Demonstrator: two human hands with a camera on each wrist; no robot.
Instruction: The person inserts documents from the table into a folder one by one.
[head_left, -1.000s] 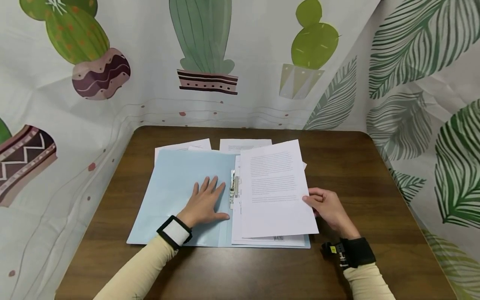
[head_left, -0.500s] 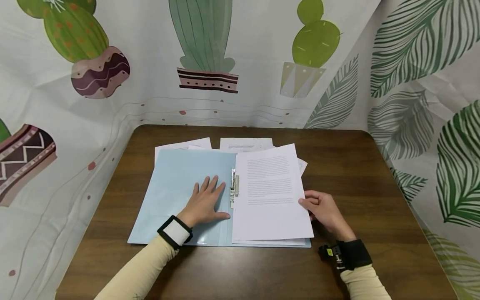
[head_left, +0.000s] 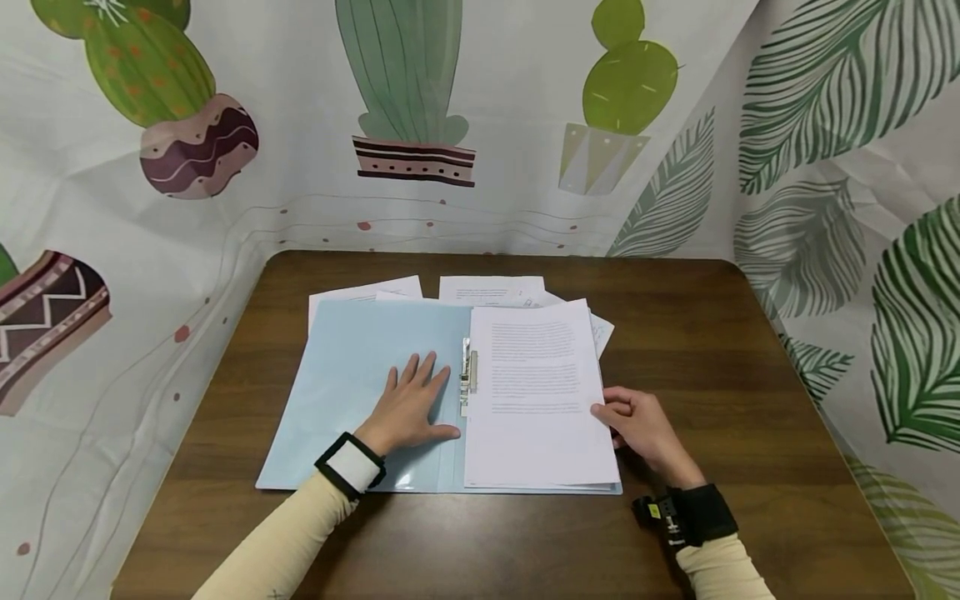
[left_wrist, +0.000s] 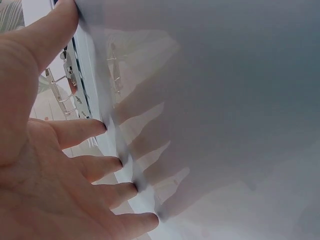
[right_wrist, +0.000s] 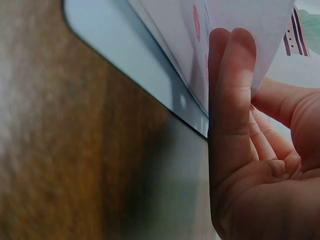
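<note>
My left hand (head_left: 405, 412) hasn't moved: fingers spread and straight, it rests on the left cover of the blue folder (head_left: 375, 333). To its right, by the folder's spine, the metal clip (head_left: 469, 375) is in plain sight. What has changed is the top sheet (head_left: 536, 375), on the folder's right side: a second ago it stood askew, its upper corner well past the folder's far edge; now it has come down and left, covering nearly all the pages beneath, its left edge along the clip. I judge it close to squared up, though I can't tell whether the clip holds it. My right hand (head_left: 633, 425) has travelled with it and pinches its right edge between thumb and fingers, hiding part of the line I'd check against the folder's edge. Beyond the folder's far edge, left to right, are a slanted paper (head_left: 360, 292), a straighter printed page (head_left: 487, 287) and, poking out past the top sheet, a paper corner (head_left: 602, 333); the folder and its pages hide the rest of them.
</note>
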